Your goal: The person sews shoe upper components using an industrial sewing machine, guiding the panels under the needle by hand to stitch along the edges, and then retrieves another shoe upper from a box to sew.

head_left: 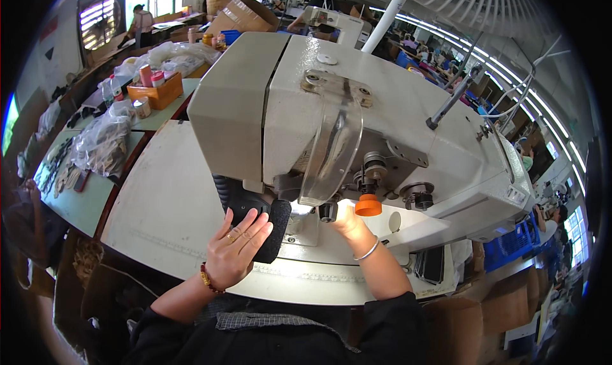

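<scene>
A large off-white sewing machine (236, 103) fills the middle of the view. Under its left end lies a black piece (275, 232) with a fuzzy strip along one edge and a ribbed part; its exact kind is unclear. My left hand (241, 242) rests flat on this piece, fingers stretched out and slightly apart. In the lamp light beside the needle area is my right hand (346, 221), its fingers mostly hidden behind machine parts. An orange knob (368, 205) sits just above my right wrist. A clear plastic guard (333, 149) covers part of the machine's front.
On the left a green table (80, 205) bears plastic bags (105, 138) and an orange box (155, 92) with thread spools. Dark flat pieces (429, 265) lie at the right end of the white worktable (159, 199). Cardboard boxes (456, 327) and a blue crate (512, 242) stand beyond.
</scene>
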Tool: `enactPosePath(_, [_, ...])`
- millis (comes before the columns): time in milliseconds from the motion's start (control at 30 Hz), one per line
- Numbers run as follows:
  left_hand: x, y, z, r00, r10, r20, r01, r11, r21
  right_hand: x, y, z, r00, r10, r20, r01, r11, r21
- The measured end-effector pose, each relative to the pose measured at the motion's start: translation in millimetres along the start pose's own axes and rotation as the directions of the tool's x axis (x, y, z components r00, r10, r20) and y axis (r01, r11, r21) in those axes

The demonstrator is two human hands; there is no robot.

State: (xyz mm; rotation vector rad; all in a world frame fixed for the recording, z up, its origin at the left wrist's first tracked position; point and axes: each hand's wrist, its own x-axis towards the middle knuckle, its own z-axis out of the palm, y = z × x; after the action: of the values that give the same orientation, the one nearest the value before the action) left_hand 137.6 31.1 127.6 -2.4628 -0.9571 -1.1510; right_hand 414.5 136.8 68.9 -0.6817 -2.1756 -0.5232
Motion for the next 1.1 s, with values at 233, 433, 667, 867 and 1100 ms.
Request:
enactPosePath(233, [6,5,-4,1.000,-0.017,0.007,0.017,0.998,0.060,3,1,10,0.984,0.169,-0.049,-0.158,0.972,0.172])
enactPosePath(433, [6,-8,-1,0.999,-0.018,0.044,0.019,1.000,-0.010,2,2,12,0.974,0.204,-0.096,-0.191,0.973,0.127])
enactPosePath(667, [2,-18,-1,0.999,0.008,0.042,-0.005,0.996,-0.089,13,-32,-18,0.874,0.457,0.167,-0.483,0.856,0.185])
enactPosePath(867, [5,-23,-1,0.999,0.001,0.044,0.004,0.993,-0.119,44,-88,-21,0.766,0.586,-0.264,-0.504,0.802,0.320])
enactPosePath(1100, [11,-38,4,0.999,-0.011,0.052,0.021,0.980,-0.196,54,-109,-18,0.778,0.566,-0.271,-0.455,0.806,0.379])
